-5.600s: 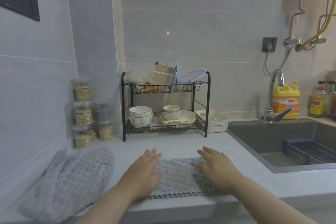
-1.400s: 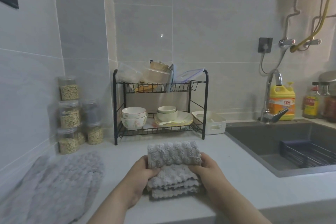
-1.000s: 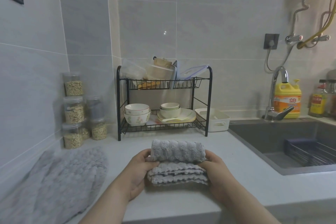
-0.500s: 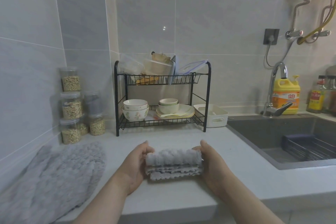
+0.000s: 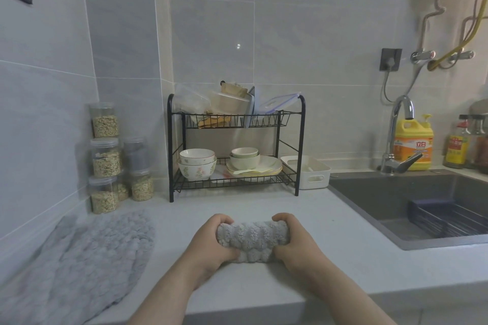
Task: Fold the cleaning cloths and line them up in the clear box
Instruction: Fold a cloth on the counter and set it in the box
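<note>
Grey folded cloth (image 5: 253,241) on counter, spare cloths (image 5: 79,258) leftward

Rack (image 5: 171,155): black wire, two tiers, on the surface (image 5: 343,258) at the back wall.
Lower shelf: stacked bowls (image 5: 197,163) left, plates (image 5: 264,167) right.
Jars (image 5: 105,158): grain-filled, stacked in the left corner.
Sink (image 5: 396,198): dark, with the faucet (image 5: 396,137) and yellow detergent bottle (image 5: 413,142) behind.

Dim, soft overhead light glares on tiles; edges curve and blur.
</note>
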The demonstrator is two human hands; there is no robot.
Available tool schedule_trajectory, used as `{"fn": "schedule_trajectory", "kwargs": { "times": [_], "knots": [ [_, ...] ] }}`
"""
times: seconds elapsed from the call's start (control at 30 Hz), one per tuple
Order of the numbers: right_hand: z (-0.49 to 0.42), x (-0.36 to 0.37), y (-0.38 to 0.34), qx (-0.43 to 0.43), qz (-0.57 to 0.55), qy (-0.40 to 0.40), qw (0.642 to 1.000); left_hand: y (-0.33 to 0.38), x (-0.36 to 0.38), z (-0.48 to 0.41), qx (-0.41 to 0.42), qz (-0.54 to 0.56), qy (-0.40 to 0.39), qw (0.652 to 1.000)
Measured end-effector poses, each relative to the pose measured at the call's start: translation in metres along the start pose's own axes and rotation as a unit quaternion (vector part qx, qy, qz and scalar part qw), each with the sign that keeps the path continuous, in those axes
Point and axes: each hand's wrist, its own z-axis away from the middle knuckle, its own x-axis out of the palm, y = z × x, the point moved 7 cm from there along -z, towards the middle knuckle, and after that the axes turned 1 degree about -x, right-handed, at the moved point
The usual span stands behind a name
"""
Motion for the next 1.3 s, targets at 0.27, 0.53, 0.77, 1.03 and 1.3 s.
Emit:
{"fn": "schedule_trajectory", "kwargs": {
  "times": [0.27, 0.53, 0.77, 1.03, 1.3],
  "knots": [
    [-0.002, 0.006, 0.002, -0.007, 0.012, -0.027, 1.000, 0.000, 0.005, -0.002, 0.018, -0.076, -0.036, 0.996],
    [-0.005, -0.004, 0.011, 0.014, -0.086, 0.021, 0.996, 0.000, -0.010, -0.002, -0.015, 0.074, 0.026, 0.997],
    [-0.009, -0.007, 0.019, 0.038, -0.180, 0.032, 0.982, -0.007, -0.010, -0.007, -0.070, 0.218, -0.002, 0.974],
    [-0.010, -0.005, 0.019, 0.037, -0.186, 0.029, 0.981, -0.007, -0.011, -0.005, -0.069, 0.226, 0.006, 0.972],
    [-0.003, -0.008, 0.013, 0.021, -0.095, 0.021, 0.995, -0.004, -0.012, -0.001, -0.022, 0.129, 0.033, 0.991]
  ]
}}
